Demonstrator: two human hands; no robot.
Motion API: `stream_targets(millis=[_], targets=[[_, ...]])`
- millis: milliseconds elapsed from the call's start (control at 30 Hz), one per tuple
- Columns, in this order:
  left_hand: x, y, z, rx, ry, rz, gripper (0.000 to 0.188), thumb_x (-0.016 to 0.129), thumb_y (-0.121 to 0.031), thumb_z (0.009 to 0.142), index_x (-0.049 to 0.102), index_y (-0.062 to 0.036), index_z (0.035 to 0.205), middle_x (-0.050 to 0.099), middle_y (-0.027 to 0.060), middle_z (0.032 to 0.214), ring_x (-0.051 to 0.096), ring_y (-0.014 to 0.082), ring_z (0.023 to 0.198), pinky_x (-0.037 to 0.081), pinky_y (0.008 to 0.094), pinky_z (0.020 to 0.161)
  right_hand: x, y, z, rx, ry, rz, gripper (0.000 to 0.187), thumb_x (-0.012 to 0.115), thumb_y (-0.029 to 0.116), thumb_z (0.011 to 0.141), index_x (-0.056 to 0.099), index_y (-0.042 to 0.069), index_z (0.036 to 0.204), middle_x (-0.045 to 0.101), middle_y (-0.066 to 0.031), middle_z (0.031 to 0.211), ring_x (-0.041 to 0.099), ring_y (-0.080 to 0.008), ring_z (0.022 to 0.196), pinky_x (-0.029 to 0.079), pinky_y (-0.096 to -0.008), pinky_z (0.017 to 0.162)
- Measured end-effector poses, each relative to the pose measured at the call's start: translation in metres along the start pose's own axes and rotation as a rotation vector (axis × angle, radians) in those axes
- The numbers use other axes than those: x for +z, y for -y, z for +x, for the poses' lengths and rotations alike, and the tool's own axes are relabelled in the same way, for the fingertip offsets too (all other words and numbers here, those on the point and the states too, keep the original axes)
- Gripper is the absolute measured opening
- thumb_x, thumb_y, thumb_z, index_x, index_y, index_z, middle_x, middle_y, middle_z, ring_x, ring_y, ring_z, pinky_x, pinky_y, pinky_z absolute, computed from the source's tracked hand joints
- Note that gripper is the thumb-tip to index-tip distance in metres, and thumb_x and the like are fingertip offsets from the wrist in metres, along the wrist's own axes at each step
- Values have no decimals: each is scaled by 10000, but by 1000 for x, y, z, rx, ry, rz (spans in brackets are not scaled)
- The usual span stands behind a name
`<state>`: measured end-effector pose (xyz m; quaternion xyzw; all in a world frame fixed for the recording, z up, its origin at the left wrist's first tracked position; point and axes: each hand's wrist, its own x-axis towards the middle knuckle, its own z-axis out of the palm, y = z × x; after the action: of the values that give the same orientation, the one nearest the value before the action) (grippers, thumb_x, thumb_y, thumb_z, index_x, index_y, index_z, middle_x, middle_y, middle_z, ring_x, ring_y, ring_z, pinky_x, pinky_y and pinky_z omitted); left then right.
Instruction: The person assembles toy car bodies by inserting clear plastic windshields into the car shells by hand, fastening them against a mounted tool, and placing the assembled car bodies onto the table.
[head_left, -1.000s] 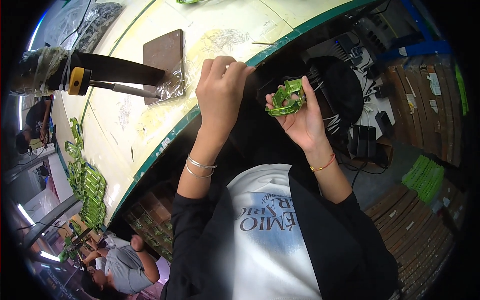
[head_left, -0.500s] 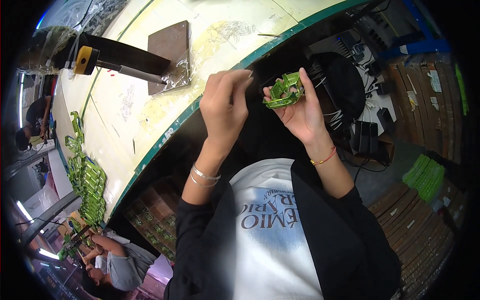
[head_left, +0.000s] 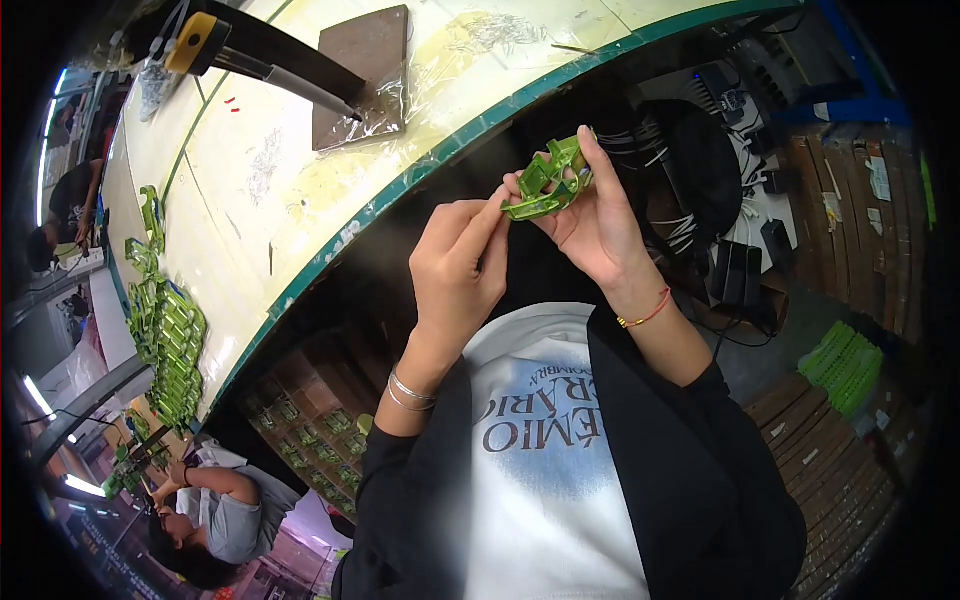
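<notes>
My right hand point(head_left: 603, 230) holds a shiny green plastic part point(head_left: 545, 186), a curved piece with raised walls and openings, up in front of my chest. The thumb lies along its far right side, and the other fingers support it from below. My left hand point(head_left: 460, 262) is closed in a pinch, its fingertips at the left end of the part. Whatever lies between those fingertips is hidden.
A pale workbench point(head_left: 300, 220) with a green edge curves ahead. It carries a brown plate point(head_left: 380, 75) under a dark arm-like tool point(head_left: 290, 80) and a heap of similar green parts point(head_left: 170, 345). Another person point(head_left: 225, 510) works at lower left; cables and black adapters point(head_left: 737, 275) lie at right.
My left hand has moved right and up to the green part, where it was apart before. The part has shifted slightly left in view. The view itself has tilted a little.
</notes>
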<state>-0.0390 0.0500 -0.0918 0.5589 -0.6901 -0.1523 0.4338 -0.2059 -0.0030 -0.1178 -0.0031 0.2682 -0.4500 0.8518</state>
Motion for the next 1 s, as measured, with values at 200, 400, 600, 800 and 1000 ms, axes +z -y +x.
stream_targets(millis=[200,400,600,800,1000], targets=[[-10,-3,-7,-143,-44,-98,237,767,65,810,738,-5,1035,736,110,888,706,177,754,574,286,685,3,-7,-2,32,-36,10,489,598,494,998,694,16,1043,737,-161,1018,725,-307,1010,611,-399,923],[-23,-16,-8,-310,-204,-201,123,760,72,845,727,42,960,749,111,910,700,120,774,578,239,718,-3,-16,1,5,-67,-14,456,619,494,988,676,42,988,721,-146,996,714,-310,1036,607,-406,920],[-13,-27,-11,-252,-97,-344,157,796,67,804,729,20,938,622,67,1035,567,134,945,469,254,824,3,-30,-3,-20,-84,-74,465,574,528,1002,658,70,990,716,-159,1010,698,-302,1058,582,-419,930],[-9,-22,-17,-306,-131,-373,139,807,41,799,737,11,915,544,31,996,503,121,919,421,245,818,8,-32,-8,13,-64,-82,468,561,540,1005,639,78,1021,707,-155,1028,684,-291,1079,564,-415,940],[-7,-18,-20,-381,-168,-467,129,813,4,809,736,10,912,523,20,997,485,111,900,406,240,821,8,-34,-7,-3,-43,-42,443,633,503,979,654,60,971,703,-123,978,691,-283,1077,551,-384,983]])
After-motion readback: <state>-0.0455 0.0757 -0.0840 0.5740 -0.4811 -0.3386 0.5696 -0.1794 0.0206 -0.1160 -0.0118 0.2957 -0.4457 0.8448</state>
